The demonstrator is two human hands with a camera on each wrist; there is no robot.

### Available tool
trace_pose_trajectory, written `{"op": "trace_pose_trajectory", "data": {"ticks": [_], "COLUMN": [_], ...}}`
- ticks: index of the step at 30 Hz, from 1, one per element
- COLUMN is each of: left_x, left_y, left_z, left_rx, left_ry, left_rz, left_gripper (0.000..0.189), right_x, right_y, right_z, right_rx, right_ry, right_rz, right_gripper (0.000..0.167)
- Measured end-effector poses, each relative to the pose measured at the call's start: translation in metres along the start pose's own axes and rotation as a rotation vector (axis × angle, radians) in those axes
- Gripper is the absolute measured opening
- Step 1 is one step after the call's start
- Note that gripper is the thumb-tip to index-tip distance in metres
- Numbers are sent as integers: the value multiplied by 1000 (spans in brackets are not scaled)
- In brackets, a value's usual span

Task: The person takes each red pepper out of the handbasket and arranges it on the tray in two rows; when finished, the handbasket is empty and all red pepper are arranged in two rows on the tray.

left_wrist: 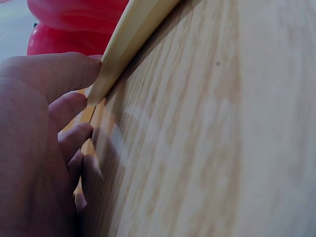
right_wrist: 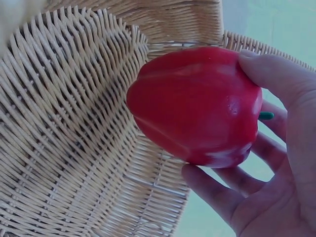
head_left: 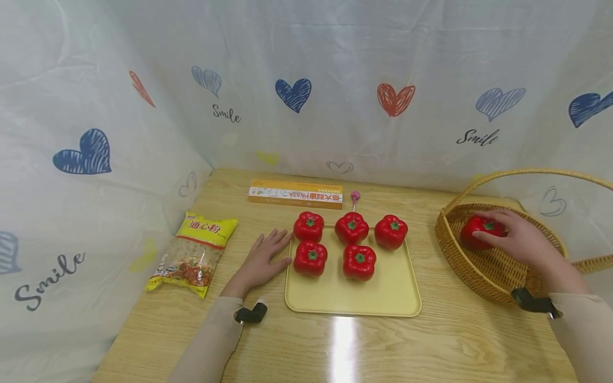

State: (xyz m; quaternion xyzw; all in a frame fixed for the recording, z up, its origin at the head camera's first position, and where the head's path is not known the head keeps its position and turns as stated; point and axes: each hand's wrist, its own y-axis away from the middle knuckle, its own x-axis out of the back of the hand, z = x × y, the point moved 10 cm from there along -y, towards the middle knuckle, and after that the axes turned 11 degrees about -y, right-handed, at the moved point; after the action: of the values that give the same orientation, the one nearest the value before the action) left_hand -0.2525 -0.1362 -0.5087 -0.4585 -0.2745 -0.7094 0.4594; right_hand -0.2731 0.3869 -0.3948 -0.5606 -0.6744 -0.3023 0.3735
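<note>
My right hand (head_left: pixel 519 239) grips a red bell pepper (head_left: pixel 479 234) inside the wicker basket (head_left: pixel 447 250) on the right. In the right wrist view, thumb and fingers curl round the stem end of that pepper (right_wrist: pixel 197 106), whose green stem points toward the palm. My left hand (head_left: pixel 262 260) lies with extended fingers at the left edge of the yellow tray (head_left: pixel 354 300). Its thumb touches the tray rim (left_wrist: pixel 116 54) in the left wrist view. Several red bell peppers (head_left: pixel 359 262) stand stem-up in the tray's back and middle parts.
Left of the left hand lies a yellow bag of pasta (head_left: pixel 193 252). Behind the tray are an orange pasta box (head_left: pixel 295 193) and a pink lollipop (head_left: pixel 355 197). The basket's tall handle (head_left: pixel 527 173) arches over it. A heart-printed curtain (head_left: pixel 345 64) encloses the table's back and left.
</note>
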Motion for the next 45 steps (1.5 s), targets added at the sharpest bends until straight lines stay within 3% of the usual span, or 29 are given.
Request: {"op": "trace_pose_trajectory", "data": {"ticks": [14, 45], "left_x": [1, 2], "left_y": [0, 1], "left_z": [0, 2], "left_rx": [4, -1], "left_ry": [10, 15], "left_rz": [0, 3], "left_gripper": [66, 66], "right_x": [2, 13], "right_y": [9, 36], "right_z": [-6, -41], "right_rx": [2, 116], "right_ry": [-28, -53], "right_rz": [37, 129], "right_gripper": [60, 55]}}
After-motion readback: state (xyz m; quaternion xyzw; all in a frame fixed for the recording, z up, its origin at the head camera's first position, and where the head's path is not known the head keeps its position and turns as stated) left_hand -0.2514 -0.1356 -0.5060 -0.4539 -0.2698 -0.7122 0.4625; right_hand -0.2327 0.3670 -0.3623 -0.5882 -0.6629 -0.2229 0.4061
